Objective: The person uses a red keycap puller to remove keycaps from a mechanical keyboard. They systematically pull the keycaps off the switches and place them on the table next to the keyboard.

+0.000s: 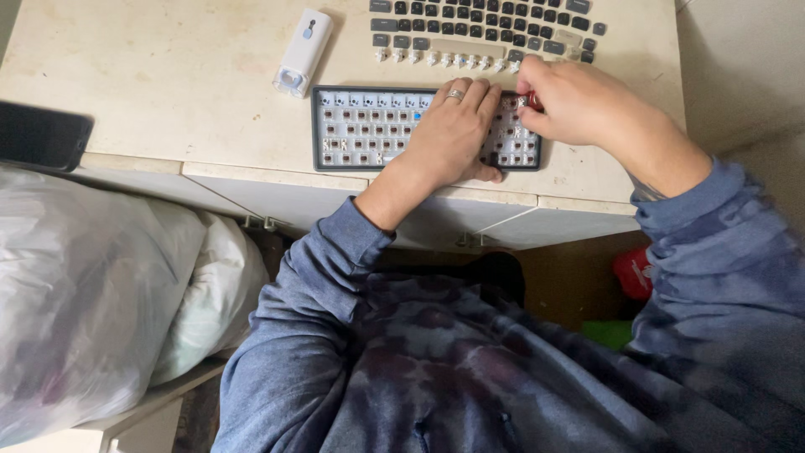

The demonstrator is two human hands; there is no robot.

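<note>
Nearly every keycap is already off the keyboard (369, 134), laid out at twelve o'clock in rows (486, 29), while the left hand (449, 134) presses flat, fingers together, and the right hand (579, 101) pinches a small red tool (532, 102) at its two-o'clock corner.

This looks like a room in a home. A cream worktop (168, 75) with worn, stained spots holds a keyboard (423, 128) with its keys taken off and rows of loose keys (486, 29) beside it. A big white plastic bag (84, 285), stuffed full, sits beside the worktop. A dark phone (42, 134) lies at the edge.
</note>
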